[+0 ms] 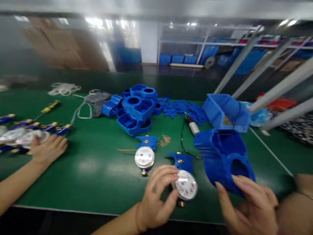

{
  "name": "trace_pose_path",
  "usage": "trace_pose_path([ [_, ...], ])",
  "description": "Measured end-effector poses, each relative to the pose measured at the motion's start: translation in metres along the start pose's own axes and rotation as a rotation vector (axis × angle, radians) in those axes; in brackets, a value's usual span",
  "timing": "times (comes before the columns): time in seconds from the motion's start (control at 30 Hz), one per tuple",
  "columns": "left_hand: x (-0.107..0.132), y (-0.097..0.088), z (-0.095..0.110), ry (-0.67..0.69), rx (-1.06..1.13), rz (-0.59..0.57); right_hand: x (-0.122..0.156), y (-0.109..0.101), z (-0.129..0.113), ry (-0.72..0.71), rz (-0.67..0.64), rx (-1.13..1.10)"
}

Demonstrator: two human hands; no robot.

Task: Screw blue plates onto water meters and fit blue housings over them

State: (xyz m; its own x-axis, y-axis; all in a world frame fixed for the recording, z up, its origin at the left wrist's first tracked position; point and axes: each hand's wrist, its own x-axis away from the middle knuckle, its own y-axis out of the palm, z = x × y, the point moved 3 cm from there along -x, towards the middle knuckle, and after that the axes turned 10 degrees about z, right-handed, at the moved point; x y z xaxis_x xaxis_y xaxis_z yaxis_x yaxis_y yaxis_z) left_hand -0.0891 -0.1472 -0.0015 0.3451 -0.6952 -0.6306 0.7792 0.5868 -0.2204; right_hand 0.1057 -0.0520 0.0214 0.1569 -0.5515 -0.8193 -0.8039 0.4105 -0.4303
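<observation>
My left hand (156,195) is closed around a water meter (186,186) with a white dial and a blue body, which rests on the green table (97,169). My right hand (246,205) grips the lower edge of a large blue plastic housing (223,156) and holds it tilted just right of that meter. A second water meter (144,156) lies face up a little to the left, beside a small heap of brass screws (165,140).
Another person's hand (49,148) rests at the left on a row of meters (22,135). A pile of blue housings (137,107) and flat blue parts (181,109) lies behind, next to a blue bin (225,112). An electric screwdriver (192,125) lies nearby.
</observation>
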Motion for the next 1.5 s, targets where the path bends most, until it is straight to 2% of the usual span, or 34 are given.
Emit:
trace_pose_path([
  [0.1, 0.000, -0.023, -0.008, -0.183, 0.024, 0.078, -0.003, 0.001, -0.022, -0.145, 0.002, 0.034],
  [0.17, 0.000, -0.029, -0.004, -0.239, 0.018, 0.077, -0.006, 0.004, -0.033, -0.179, -0.003, 0.016],
  [0.3, 0.005, -0.022, 0.004, -0.244, -0.039, -0.035, -0.003, 0.000, -0.035, -0.141, -0.009, 0.007],
  [0.43, 0.015, -0.012, -0.007, -0.322, -0.139, -0.170, 0.006, -0.001, -0.028, -0.101, -0.015, -0.023],
  [0.57, 0.028, -0.008, -0.024, -0.365, -0.240, -0.231, 0.013, 0.005, -0.028, -0.090, -0.014, -0.083],
  [0.73, 0.037, -0.006, -0.034, -0.395, -0.208, -0.237, 0.012, 0.010, -0.027, -0.065, -0.005, -0.092],
  [0.83, 0.034, -0.007, -0.036, -0.402, -0.207, -0.235, 0.012, 0.012, -0.022, -0.006, 0.000, -0.128],
  [0.97, 0.024, -0.008, -0.037, -0.347, -0.212, -0.216, 0.017, 0.017, -0.014, 0.124, -0.006, -0.222],
  [1.17, 0.015, -0.007, -0.041, -0.258, -0.183, -0.196, 0.026, 0.018, -0.012, 0.239, 0.082, -0.311],
  [1.37, 0.008, -0.007, -0.047, -0.196, -0.194, -0.155, 0.033, 0.017, -0.007, 0.508, 0.105, -0.396],
  [1.5, 0.002, -0.008, -0.049, -0.227, -0.204, -0.119, 0.033, 0.017, -0.008, 0.509, 0.139, -0.406],
])
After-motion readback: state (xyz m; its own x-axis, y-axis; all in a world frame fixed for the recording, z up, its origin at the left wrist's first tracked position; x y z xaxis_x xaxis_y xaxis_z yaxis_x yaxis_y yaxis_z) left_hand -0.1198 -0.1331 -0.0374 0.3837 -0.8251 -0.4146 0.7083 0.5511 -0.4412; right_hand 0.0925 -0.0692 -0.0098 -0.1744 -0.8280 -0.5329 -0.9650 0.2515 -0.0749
